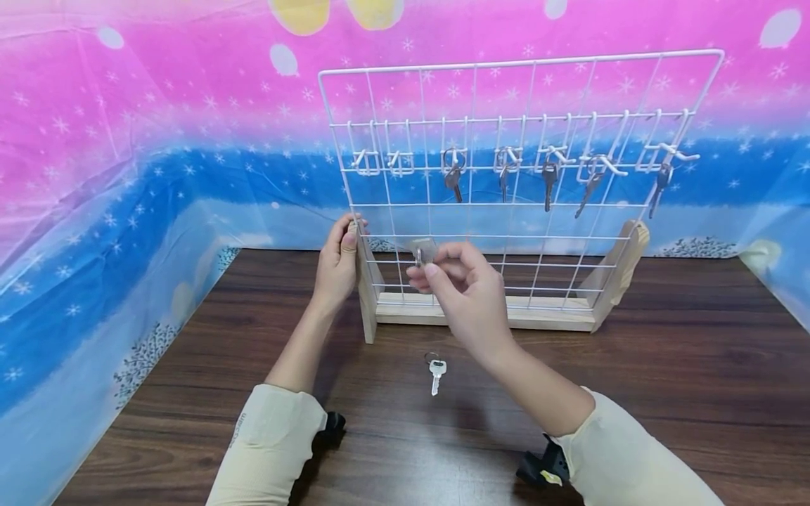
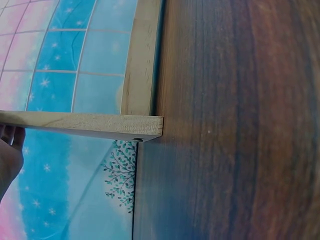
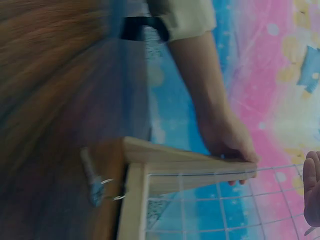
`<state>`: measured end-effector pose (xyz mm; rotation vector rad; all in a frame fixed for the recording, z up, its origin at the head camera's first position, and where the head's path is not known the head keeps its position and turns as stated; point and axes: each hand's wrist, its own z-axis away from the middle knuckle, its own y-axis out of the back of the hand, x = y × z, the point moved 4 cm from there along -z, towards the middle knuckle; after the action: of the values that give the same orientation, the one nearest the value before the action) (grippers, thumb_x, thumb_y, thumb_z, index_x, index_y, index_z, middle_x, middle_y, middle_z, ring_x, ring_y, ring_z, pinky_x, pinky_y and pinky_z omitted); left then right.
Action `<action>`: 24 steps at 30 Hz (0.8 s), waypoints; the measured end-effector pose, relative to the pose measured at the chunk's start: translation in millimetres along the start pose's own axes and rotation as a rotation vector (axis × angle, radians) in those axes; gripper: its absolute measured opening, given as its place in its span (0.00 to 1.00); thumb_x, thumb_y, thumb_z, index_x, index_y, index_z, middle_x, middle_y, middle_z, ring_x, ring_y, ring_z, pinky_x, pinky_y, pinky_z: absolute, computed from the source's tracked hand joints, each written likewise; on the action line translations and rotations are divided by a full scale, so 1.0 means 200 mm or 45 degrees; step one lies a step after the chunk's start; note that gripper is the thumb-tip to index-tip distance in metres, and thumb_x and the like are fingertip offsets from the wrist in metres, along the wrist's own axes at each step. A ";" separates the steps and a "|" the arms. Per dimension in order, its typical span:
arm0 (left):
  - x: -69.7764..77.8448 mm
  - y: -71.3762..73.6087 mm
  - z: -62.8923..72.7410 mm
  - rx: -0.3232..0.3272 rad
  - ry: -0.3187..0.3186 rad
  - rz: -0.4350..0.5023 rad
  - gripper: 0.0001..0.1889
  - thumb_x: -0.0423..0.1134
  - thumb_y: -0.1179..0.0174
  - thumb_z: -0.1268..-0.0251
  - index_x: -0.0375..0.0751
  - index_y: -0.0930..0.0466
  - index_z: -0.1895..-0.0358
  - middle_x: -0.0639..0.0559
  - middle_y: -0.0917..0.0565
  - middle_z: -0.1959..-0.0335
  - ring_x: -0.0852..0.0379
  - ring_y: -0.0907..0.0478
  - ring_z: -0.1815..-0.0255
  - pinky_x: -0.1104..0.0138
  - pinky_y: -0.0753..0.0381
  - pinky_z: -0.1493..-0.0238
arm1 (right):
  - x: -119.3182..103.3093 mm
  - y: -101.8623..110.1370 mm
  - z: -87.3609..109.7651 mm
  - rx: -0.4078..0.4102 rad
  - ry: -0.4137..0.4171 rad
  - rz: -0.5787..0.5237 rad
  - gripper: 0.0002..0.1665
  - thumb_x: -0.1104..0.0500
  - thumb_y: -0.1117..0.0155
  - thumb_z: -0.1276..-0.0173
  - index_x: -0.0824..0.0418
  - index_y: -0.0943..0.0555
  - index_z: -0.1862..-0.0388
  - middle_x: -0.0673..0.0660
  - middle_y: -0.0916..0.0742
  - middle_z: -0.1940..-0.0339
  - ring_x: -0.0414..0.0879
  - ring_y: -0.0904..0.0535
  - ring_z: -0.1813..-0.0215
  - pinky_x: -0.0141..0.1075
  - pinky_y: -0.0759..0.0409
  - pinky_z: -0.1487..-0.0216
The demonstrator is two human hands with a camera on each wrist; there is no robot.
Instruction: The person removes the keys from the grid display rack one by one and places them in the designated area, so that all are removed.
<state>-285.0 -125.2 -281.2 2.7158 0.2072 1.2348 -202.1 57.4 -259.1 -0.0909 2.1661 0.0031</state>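
Observation:
A white wire grid rack (image 1: 525,64) on a wooden stand faces me in the head view. My left hand (image 1: 337,263) grips the upper part of the stand's left wooden side post (image 1: 367,299), with the thumb on the near face. In front of the grid's lower left part, my right hand (image 1: 471,295) pinches a key (image 1: 422,247) with a metal ring between thumb and fingers. The fingers partly hide it. Nearer me, a silver key (image 1: 436,376) with its ring lies on the table, below the stand's base bar (image 1: 550,320).
White double hooks (image 1: 400,163) line the upper grid. From the third hook rightward, keys such as this one (image 1: 549,184) hang by rings. The right side post (image 1: 623,274) stands opposite. A patterned cloth (image 1: 190,176) surrounds the dark wooden table (image 1: 209,393).

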 end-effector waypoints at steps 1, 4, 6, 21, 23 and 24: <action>0.00 0.00 0.00 -0.001 -0.001 -0.003 0.16 0.25 0.65 0.27 0.21 0.37 0.43 0.29 0.27 0.50 0.33 0.31 0.50 0.63 0.32 0.51 | 0.01 0.01 0.02 -0.011 -0.013 0.004 0.03 0.73 0.46 0.35 0.69 0.27 0.63 0.64 0.14 0.68 0.48 0.16 0.66 0.39 0.20 0.61; 0.00 0.00 0.00 -0.004 0.001 -0.016 0.16 0.25 0.65 0.27 0.21 0.37 0.42 0.29 0.28 0.50 0.33 0.31 0.50 0.62 0.32 0.52 | 0.04 0.04 0.07 -0.044 -0.050 0.008 0.04 0.74 0.47 0.35 0.70 0.28 0.63 0.64 0.14 0.67 0.48 0.17 0.66 0.40 0.20 0.60; 0.00 0.00 0.00 -0.007 0.005 -0.018 0.16 0.25 0.65 0.27 0.21 0.37 0.43 0.29 0.28 0.50 0.34 0.31 0.50 0.61 0.32 0.52 | 0.06 0.07 0.10 -0.060 -0.081 0.002 0.04 0.75 0.48 0.35 0.71 0.29 0.63 0.65 0.14 0.67 0.49 0.16 0.65 0.40 0.20 0.60; 0.00 0.00 0.00 -0.012 0.008 -0.021 0.16 0.25 0.66 0.27 0.21 0.37 0.42 0.28 0.28 0.49 0.34 0.31 0.49 0.62 0.32 0.51 | 0.20 0.25 0.23 -0.168 -0.303 0.142 0.05 0.74 0.51 0.34 0.68 0.35 0.65 0.64 0.14 0.68 0.52 0.16 0.64 0.41 0.20 0.61; 0.00 0.00 0.00 -0.014 0.008 -0.016 0.16 0.25 0.66 0.27 0.21 0.37 0.43 0.28 0.28 0.49 0.33 0.31 0.49 0.63 0.32 0.52 | 0.22 0.27 0.25 -0.176 -0.340 0.136 0.04 0.74 0.52 0.35 0.68 0.35 0.65 0.65 0.14 0.68 0.55 0.16 0.63 0.39 0.20 0.61; 0.00 0.00 0.00 -0.015 0.008 -0.014 0.16 0.25 0.66 0.27 0.21 0.37 0.43 0.28 0.28 0.50 0.33 0.31 0.49 0.64 0.32 0.52 | 0.23 0.27 0.25 -0.182 -0.361 0.132 0.04 0.75 0.52 0.35 0.69 0.34 0.65 0.65 0.14 0.67 0.57 0.17 0.63 0.39 0.20 0.61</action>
<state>-285.2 -125.6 -281.0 2.6978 0.2144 1.2374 -189.2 110.9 -327.0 -0.0560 1.8829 0.2179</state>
